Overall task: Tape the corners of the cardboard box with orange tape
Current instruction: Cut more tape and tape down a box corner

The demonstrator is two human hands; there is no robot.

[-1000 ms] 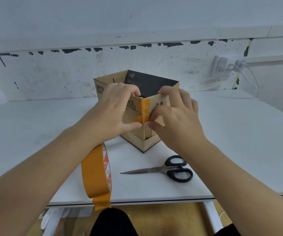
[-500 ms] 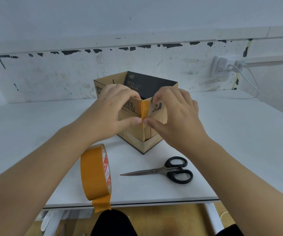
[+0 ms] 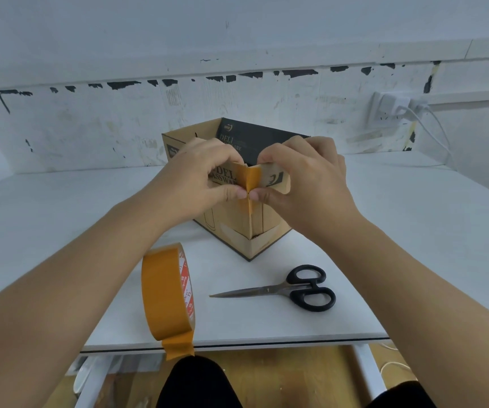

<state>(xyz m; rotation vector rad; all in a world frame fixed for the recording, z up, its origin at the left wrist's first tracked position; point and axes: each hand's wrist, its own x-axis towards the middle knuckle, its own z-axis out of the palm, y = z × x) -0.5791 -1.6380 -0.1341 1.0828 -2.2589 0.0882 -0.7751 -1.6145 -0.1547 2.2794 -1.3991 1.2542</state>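
Note:
An open cardboard box (image 3: 231, 225) stands on the white table (image 3: 399, 245), one corner turned toward me. A strip of orange tape (image 3: 250, 184) runs down that near corner from the rim. My left hand (image 3: 196, 181) grips the box's left wall at the rim, its thumb pressing the tape from the left. My right hand (image 3: 305, 178) grips the right wall at the rim, thumb pressing the tape from the right. The two thumbs meet on the corner edge. An orange tape roll (image 3: 168, 293) stands on edge near the table's front, its loose end hanging over the edge.
Black-handled scissors (image 3: 293, 288) lie shut on the table in front of the box, blades pointing left. A wall socket with a white plug and cable (image 3: 390, 111) sits at the back right. The table's front edge is close to my body.
Both thumbs have slid up the taped corner toward the rim, and the tape now lies flatter against both walls. The box, roll and scissors have stayed put.

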